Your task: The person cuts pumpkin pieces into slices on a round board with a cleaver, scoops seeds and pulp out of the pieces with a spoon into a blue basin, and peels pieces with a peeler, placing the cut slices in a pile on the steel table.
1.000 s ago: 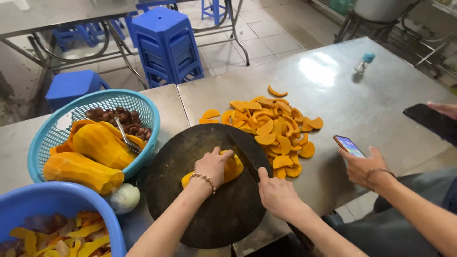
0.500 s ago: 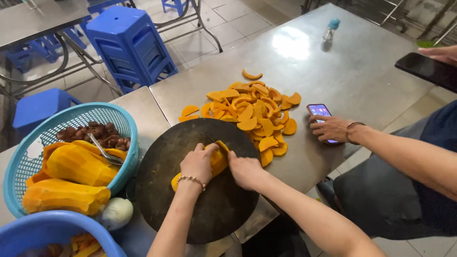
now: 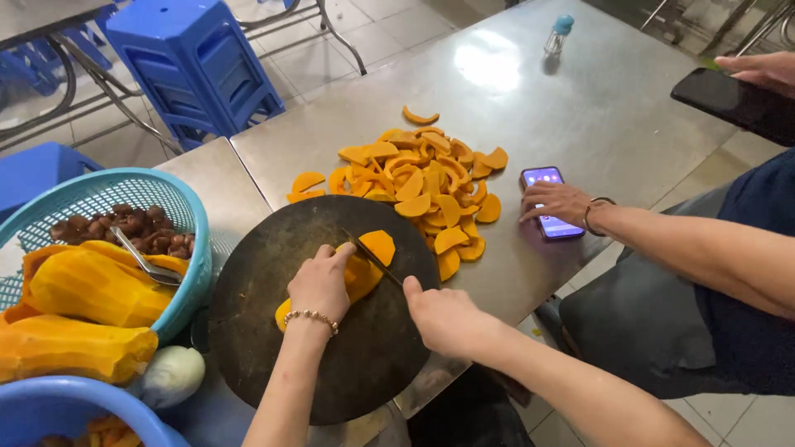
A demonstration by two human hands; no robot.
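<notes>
Two phones (image 3: pixel 548 201), two baskets (image 3: pixel 99 194)

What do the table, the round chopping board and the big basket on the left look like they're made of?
The table looks like brushed stainless steel: grey, with a soft glare patch. The chopping board is probably dark, worn wood, dull and scuffed, though the look leaves that open. The basket appears to be turquoise moulded plastic with a lattice wall.

A round cutting board (image 3: pixel 331 348) lies on the worktop (image 3: pixel 513 91) with a squash piece (image 3: pixel 364 265) on it. Squash slices (image 3: pixel 422 178) lie behind the board. A basket (image 3: pixel 99 194) holding peeled squash (image 3: pixel 91 290) stands to its left, a phone (image 3: pixel 548 203) right of the slices.
</notes>
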